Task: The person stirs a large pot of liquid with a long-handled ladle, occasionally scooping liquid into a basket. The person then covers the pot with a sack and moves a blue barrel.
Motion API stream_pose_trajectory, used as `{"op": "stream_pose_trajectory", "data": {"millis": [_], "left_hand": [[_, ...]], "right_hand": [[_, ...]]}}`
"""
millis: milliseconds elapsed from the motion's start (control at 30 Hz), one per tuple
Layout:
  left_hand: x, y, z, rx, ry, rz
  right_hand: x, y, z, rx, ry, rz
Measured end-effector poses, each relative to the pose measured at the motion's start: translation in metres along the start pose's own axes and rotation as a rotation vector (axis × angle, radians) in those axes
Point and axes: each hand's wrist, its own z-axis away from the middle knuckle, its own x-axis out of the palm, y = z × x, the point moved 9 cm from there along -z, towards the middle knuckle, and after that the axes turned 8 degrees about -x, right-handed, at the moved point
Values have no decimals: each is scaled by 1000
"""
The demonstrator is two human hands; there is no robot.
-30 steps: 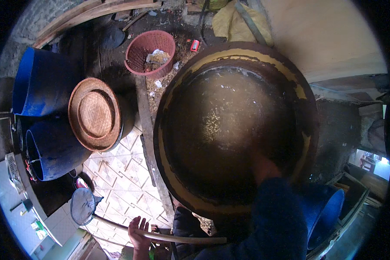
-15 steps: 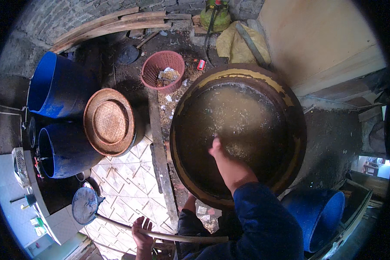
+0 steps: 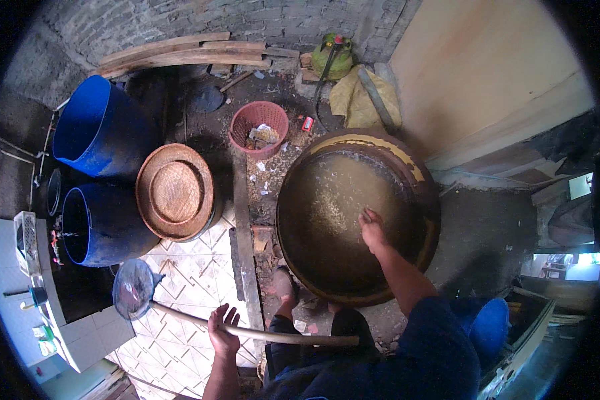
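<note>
My right hand (image 3: 373,231) is at the water in a large, round, dark pan (image 3: 380,139) with a yellowed rim, its fingers apart and slightly curled. Pale bits (image 3: 328,212) lie scattered in the cloudy water beside it. My left hand (image 3: 224,333), outside the pan at lower left, holds a long pale handle (image 3: 290,338) lying across its palm, fingers loosely raised round it. At that handle's far end is a round mesh net (image 3: 132,288), held over the tiled floor.
Two blue barrels (image 3: 117,223) and stacked woven trays (image 3: 177,193) stand left. A pink basket (image 3: 260,120), green gas cylinder (image 3: 332,57), planks (image 3: 180,57) and yellow sack (image 3: 347,100) lie behind. Another blue barrel (image 3: 487,333) is at lower right, a tiled counter (image 3: 80,347) far left.
My right hand, sunk in the murky water a second ago, shows with fingers spread after moving left, then back right. The view has widened. My left hand still holds the net handle.
</note>
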Motion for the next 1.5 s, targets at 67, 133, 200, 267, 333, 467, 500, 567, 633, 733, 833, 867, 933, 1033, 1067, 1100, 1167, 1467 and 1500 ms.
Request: {"op": "stream_pose_trajectory", "data": {"millis": [67, 133, 200, 267, 333, 467, 500, 567, 633, 733, 833, 867, 933, 1033, 1067, 1100, 1167, 1467, 1500], "left_hand": [[16, 11, -2, 30, -59, -8], [29, 18, -4, 30, -108, 41], [40, 26, -3, 55, -130, -14], [55, 32, -4, 61, -173, -40], [71, 35, 0, 92, -188, -74], [102, 34, 13, 109, -228, -123], [111, 31, 18, 104, -243, -145], [127, 25, 30, 113, -245, -183], [146, 18, 46, 154, -283, -261], [179, 1, 73, 167, -355, -326], [206, -18, 102, 150, -411, -404], [215, -28, 111, 86, -466, -449], [231, -44, 128, -2, -532, -676], [241, -66, 157, -229, -573, -983], [263, -60, 175, -149, -717, -948], [279, -55, 197, -91, -823, -940], [307, -45, 252, -61, -1082, -889], [376, -16, 494, -31, -2236, -509], [379, -17, 505, -28, -2302, -426]], "right_hand": [[-21, -24, 30, -174, 9, 557], [-25, -21, 57, -21, -137, 410], [-16, -27, 93, 87, -287, 192], [7, -47, 125, 171, -418, -102], [18, -87, 154, -17, -527, 85], [43, -166, 220, -26, -856, -62], [46, -182, 235, -13, -950, -59], [51, -210, 265, -37, -1134, -89], [43, -227, 279, -188, -1108, 18], [30, -229, 294, -245, -1122, -73], [-2, -213, 299, -211, -1050, -154], [-17, -206, 299, -205, -1018, -154], [-52, -194, 294, -192, -883, -132], [-115, -166, 294, -142, -670, 6], [-138, -161, 291, -157, -585, 53], [-158, -148, 291, -105, -546, 87], [-194, -128, 295, -69, -464, 147], [-282, -17, 385, 414, -336, 81], [-284, -7, 396, 464, -332, 7]]}}
